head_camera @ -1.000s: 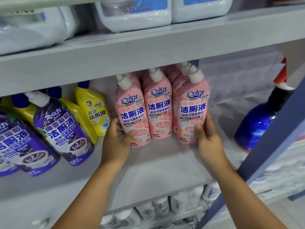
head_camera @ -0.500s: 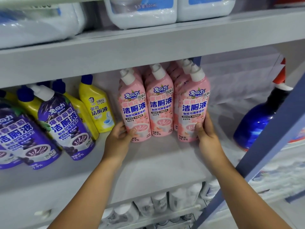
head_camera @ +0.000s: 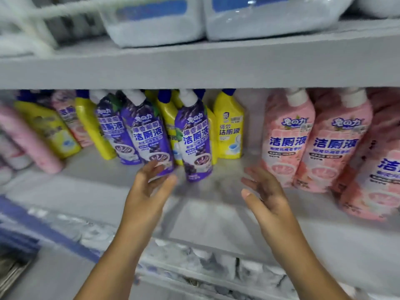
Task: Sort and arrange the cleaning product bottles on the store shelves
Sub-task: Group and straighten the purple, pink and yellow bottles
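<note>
Seen from above and in front of a grey store shelf point(head_camera: 216, 213). Near the shelf's front edge, toward its middle: a purple bottle point(head_camera: 194, 139) of toilet cleaner, upright with a slight lean, white angled cap at the top, blue and white lettering on a glossy printed wrap, a toilet-bowl picture low on the label. Just beside it on the left, two more purple bottles point(head_camera: 147, 135), tilted and crowded against each other. Behind them, toward the back edge, yellow bottles point(head_camera: 230, 128) with blue caps, mostly upright. At the shelf's right end, a tidy block of pink bottles point(head_camera: 287, 139) of the same shape, with white caps. At the left end, a jumble of leaning pink and yellow ones, blurred.

Left hand point(head_camera: 149, 191) reaching at the base of the leaning purple pair, fingers spread and loosely bent, gripping nothing; contact uncertain through blur. Right hand point(head_camera: 266, 195) over bare shelf between purple and pink groups, fingers wide and straight, empty.

Likely handling: full of liquid, so moderately heavy and bottom-weighted; stiff plastic walls; slick shrink-wrap. Tall and narrow, therefore easy to topple into neighbours. Best taken around the lower body or waist, not by the cap.
</note>
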Demonstrator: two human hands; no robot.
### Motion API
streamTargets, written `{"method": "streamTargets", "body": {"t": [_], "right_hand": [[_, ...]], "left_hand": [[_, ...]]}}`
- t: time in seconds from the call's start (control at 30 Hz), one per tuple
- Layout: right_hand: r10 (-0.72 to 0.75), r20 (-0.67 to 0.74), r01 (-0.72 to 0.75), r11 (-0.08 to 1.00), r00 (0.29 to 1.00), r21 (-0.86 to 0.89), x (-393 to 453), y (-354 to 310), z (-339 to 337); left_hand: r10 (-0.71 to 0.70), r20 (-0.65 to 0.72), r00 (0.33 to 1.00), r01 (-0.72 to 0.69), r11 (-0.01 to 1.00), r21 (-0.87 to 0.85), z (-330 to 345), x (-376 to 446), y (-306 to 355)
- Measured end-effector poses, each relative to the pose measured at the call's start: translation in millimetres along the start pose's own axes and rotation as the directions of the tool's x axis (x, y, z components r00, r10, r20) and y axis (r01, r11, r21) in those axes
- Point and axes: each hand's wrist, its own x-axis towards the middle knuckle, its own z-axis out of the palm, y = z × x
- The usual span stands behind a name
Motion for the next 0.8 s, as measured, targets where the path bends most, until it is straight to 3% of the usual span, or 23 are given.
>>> {"method": "streamTargets", "body": {"t": [0.13, 0.3, 0.63, 0.8], "right_hand": [[0.024, 0.204, -0.038, 0.997, 0.979, 0.067, 15.4, 6.1, 85.8], [0.037, 0.37, -0.058, 0.997, 0.928, 0.045, 30.5, 11.1, 178.0], [0.028, 0.332, 0.009, 0.994, 0.943, -0.109, 78.5, 34.9, 343.7], [-0.024, 0.315, 0.087, 0.978, 0.949, -0.189, 132.7, 26.6, 450.1]], "left_hand": [[-0.018, -0.211, 0.977, 0.025, 0.999, 0.033, -76.7, 5.1, 4.6], [-0.004, -0.326, 0.945, 0.028, 0.997, 0.069, -154.0, 21.1, 2.0], [0.097, -0.375, 0.922, -0.05, 0.99, 0.134, -303.6, 137.3, -23.9], [0.265, -0.301, 0.916, -0.207, 0.955, 0.212, -348.2, 208.6, -29.0]]}}
